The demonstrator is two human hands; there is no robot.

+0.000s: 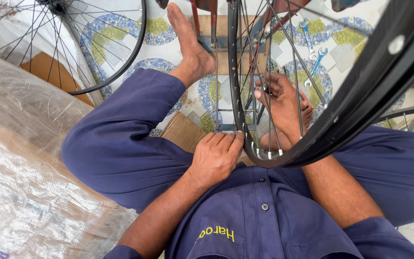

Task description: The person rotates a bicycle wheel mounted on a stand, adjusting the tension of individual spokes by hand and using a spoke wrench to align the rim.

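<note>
Between the knees, left hand (216, 156) curled on the black wheel rim (234, 81), right hand (283, 103) pinching spokes (257, 76), blue wrenches (312, 48) on the floor (188, 103).

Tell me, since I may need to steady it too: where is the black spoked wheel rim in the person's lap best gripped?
Grip the rim at its lowest arc, from the person's left, where the left hand already wraps its outer edge. That stretch is bare and nearest the body; the right hand is busy among the spokes inside.
</note>
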